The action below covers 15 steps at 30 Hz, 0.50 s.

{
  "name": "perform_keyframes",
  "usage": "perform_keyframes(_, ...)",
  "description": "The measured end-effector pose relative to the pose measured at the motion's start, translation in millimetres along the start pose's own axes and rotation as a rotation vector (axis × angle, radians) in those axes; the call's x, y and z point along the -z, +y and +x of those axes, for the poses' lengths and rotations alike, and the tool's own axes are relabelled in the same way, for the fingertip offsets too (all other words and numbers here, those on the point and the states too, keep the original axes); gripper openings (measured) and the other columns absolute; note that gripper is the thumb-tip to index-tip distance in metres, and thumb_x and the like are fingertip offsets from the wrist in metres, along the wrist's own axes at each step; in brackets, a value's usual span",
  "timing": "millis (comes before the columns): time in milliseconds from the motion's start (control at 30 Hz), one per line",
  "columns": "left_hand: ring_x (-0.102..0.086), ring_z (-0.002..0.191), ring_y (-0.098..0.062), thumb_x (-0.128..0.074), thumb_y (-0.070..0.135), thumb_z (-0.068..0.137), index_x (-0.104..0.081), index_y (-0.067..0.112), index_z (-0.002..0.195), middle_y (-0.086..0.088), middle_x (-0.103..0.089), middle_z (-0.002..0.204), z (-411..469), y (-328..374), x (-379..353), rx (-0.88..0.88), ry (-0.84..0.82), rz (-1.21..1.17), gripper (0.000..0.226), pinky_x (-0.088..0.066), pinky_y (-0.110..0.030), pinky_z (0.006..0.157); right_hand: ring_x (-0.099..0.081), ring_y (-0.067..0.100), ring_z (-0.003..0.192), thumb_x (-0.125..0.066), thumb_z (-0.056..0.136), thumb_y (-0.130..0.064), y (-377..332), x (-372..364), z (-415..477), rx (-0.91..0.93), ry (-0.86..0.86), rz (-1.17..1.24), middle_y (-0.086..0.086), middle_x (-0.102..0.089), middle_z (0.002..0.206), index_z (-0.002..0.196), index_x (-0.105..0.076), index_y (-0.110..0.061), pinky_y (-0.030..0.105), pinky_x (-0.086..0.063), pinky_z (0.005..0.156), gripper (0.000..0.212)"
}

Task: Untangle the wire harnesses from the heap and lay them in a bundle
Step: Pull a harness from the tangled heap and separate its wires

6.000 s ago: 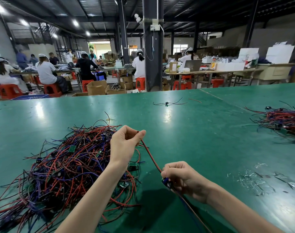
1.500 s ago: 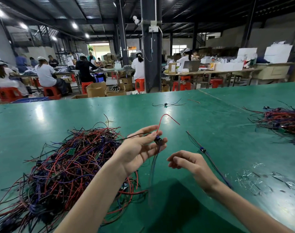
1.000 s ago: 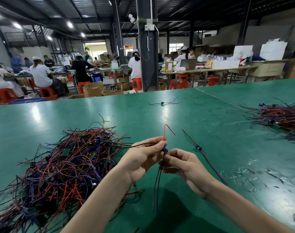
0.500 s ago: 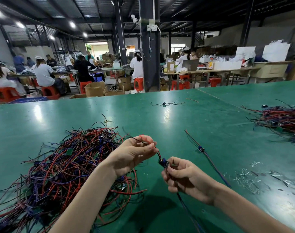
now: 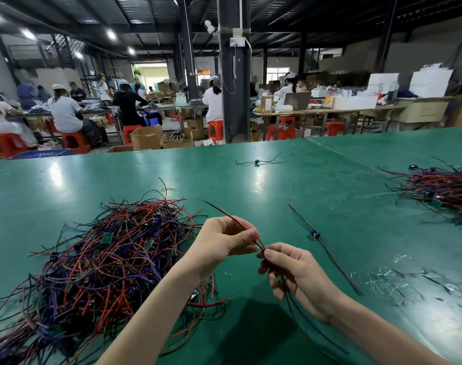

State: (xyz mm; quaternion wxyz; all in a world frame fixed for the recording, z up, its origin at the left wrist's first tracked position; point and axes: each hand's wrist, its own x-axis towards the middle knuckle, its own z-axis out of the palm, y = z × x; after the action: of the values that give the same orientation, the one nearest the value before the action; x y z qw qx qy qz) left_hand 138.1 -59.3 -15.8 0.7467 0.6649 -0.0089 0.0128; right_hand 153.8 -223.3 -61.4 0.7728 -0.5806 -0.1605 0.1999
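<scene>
Wire harness [image 5: 234, 219] is being pinched mid-frame between the fingers [image 5: 247, 237] of the left hand [image 5: 222, 243] and right hand [image 5: 297, 275], just right of the heap [image 5: 106, 259] on the worktop [image 5: 251, 185]. Judged light, limp and snag-prone, it is being gripped along its leads.

Ceiling lamps [image 5: 111, 34] burn as blown-out white spots under a dark roof [image 5: 303, 11], and daylight glows through a far doorway [image 5: 151, 75]. The glossy green table [image 5: 303, 196] carries pale glare patches and a dark shadow below the forearms [image 5: 151, 312]. The heap [image 5: 106, 259] is sharp; distant workers [image 5: 64, 111] look soft. Wide-angle distortion bends lines toward the frame's edges.
</scene>
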Motion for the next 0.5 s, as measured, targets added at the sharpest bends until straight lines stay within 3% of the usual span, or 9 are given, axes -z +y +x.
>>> perform_keyframes(133,-0.068,0.059,-0.016,-0.061,-0.008,0.083,-0.063,-0.005,0.075,-0.015,-0.065,0.072,2.3,-1.2,-2.6,-0.015,0.033,-0.040,0.009,-0.055,-0.018,0.060,-0.053,0.015,0.051,-0.059,0.086,-0.004,1.8,0.0,0.8,0.096,0.089,-0.043,0.011,-0.064,0.070,0.091,-0.060,0.001,0.027,-0.045,0.039,0.007)
perform_keyframes(300,-0.069,0.063,-0.018,-0.059,-0.011,0.084,-0.064,-0.005,0.073,-0.015,-0.067,0.074,3.6,-2.0,0.6,0.025,0.073,-0.139,0.013,-0.056,-0.020,0.061,-0.057,0.017,0.056,-0.063,0.084,0.003,4.4,-1.5,-1.1,0.131,0.132,-0.111,0.012,-0.063,0.071,0.095,-0.060,0.002,0.032,-0.053,0.049,0.012)
perform_keyframes(500,-0.066,0.061,-0.019,-0.061,-0.011,0.083,-0.065,-0.002,0.093,-0.016,-0.065,0.074,3.5,-1.8,2.2,0.003,0.129,-0.124,0.014,-0.056,-0.021,0.058,-0.056,0.017,0.056,-0.066,0.080,0.000,-0.1,-0.5,-3.0,0.081,0.038,-0.125,0.012,-0.063,0.072,0.092,-0.060,0.002,0.032,-0.052,0.049,0.014)
